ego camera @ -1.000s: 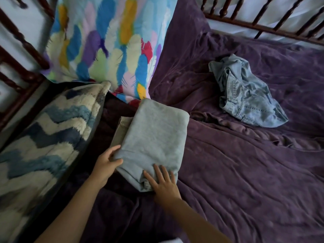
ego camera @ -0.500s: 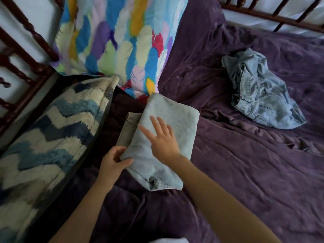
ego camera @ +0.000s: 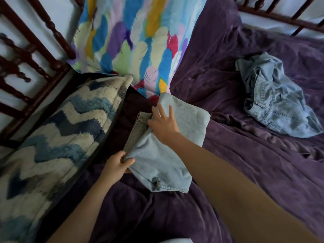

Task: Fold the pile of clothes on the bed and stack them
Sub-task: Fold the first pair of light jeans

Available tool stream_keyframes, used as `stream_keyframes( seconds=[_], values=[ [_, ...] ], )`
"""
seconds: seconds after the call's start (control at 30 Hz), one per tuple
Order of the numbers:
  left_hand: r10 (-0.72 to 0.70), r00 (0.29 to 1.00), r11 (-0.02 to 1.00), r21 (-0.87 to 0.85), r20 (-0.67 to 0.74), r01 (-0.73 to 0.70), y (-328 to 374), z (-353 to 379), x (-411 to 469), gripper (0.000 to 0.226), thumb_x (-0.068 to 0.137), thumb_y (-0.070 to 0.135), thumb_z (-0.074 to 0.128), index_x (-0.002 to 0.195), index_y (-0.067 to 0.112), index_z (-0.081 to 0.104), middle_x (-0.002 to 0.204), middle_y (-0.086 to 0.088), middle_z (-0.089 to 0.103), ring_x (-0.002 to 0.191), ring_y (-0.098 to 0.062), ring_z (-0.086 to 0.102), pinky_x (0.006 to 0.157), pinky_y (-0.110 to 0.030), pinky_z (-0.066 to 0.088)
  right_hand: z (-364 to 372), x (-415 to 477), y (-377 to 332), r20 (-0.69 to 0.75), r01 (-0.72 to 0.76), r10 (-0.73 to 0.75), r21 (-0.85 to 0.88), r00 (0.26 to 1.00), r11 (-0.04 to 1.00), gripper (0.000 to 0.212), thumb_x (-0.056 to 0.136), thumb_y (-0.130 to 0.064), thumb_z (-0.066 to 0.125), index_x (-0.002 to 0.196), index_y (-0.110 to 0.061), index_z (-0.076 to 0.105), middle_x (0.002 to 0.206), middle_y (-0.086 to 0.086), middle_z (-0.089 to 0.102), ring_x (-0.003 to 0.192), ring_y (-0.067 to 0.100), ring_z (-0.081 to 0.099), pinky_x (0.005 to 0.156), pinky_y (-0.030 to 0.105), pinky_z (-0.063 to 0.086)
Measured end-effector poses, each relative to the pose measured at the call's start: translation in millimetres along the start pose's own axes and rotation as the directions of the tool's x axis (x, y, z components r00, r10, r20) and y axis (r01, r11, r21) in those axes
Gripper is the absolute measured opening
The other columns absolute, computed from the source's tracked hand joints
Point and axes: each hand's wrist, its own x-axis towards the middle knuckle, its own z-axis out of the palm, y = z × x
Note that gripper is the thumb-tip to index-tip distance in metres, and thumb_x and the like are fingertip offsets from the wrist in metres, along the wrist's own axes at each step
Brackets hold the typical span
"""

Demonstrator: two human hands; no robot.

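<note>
Left hand (ego camera: 119,164) low and near, thumb on top, fingers curled under, pinching a corner of the folded garment (ego camera: 164,160), right hand (ego camera: 164,124) farther out, palm down, fingers spread straight, both forearms bare, right arm extended.

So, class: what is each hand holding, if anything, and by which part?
The left hand grips the folded blue jeans by their near left edge; the right hand only rests flat on top.

The right hand (ego camera: 163,125) has slid up the folded jeans (ego camera: 157,165) — near edge to far corner.
</note>
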Motion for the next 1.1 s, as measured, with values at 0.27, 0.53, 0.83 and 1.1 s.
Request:
stream_keyframes(
  seconds=[0.27, 0.53, 0.83, 1.1],
  values=[
    [-0.292, 0.946, 0.580, -0.760, 0.143, 0.294, 5, 19, -1, 0.017, 0.090, -0.007, 0.047, 0.080, 0.006, 0.050, 0.061, -0.009, 0.068, 0.055, -0.016, 0.068, 0.053, -0.026, 0.058, 103, -125, -63, -0.225, 0.038, 0.040, 0.331, 0.973, 0.943, 0.075, 0.070, -0.066, 0.050, 0.129, -0.020, 0.041, 0.132, 0.012, 0.050, 0.116, 0.029, 0.055, 0.086, 0.040, 0.051],
    [-0.270, 0.961, 0.526, -0.828, 0.052, 0.193, -1, 11, 0, 0.038, 0.084, -0.017, 0.040, 0.068, 0.016, 0.051, 0.069, -0.007, 0.062, 0.061, -0.018, 0.063, 0.058, -0.026, 0.053, 101, -144, -65, -0.585, 0.151, 0.108, 0.377, 0.803, 0.914, 0.028, 0.076, -0.015, 0.053, 0.098, -0.021, 0.068, 0.100, 0.011, 0.071, 0.094, 0.023, 0.061, 0.059, 0.026, 0.054],
    [0.768, 0.539, 0.068, 0.793, 0.346, -0.605, -38, 61, -18, 0.054, 0.073, 0.020, 0.042, 0.127, 0.020, 0.046, 0.134, -0.019, 0.049, 0.123, -0.036, 0.041, 0.096, -0.050, 0.039, 147, -163, -63, 0.066, -0.292, 0.297, 0.473, 0.953, 0.831, 0.159, 0.026, -0.049, 0.088, 0.149, -0.025, -0.010, 0.133, 0.014, 0.043, 0.120, 0.037, 0.042, 0.075, 0.052, 0.053],
    [0.587, 0.691, -0.116, 0.889, 0.421, -0.443, -49, 59, 23, 0.055, 0.078, 0.022, 0.039, 0.130, 0.038, 0.038, 0.126, -0.023, 0.058, 0.114, -0.043, 0.056, 0.089, -0.059, 0.045, 157, -142, -56, 0.082, -0.291, 0.285, 0.450, 0.955, 0.844, 0.152, 0.036, -0.050, 0.089, 0.148, -0.029, -0.013, 0.123, 0.011, 0.063, 0.111, 0.036, 0.060, 0.073, 0.056, 0.052]
  ],
)
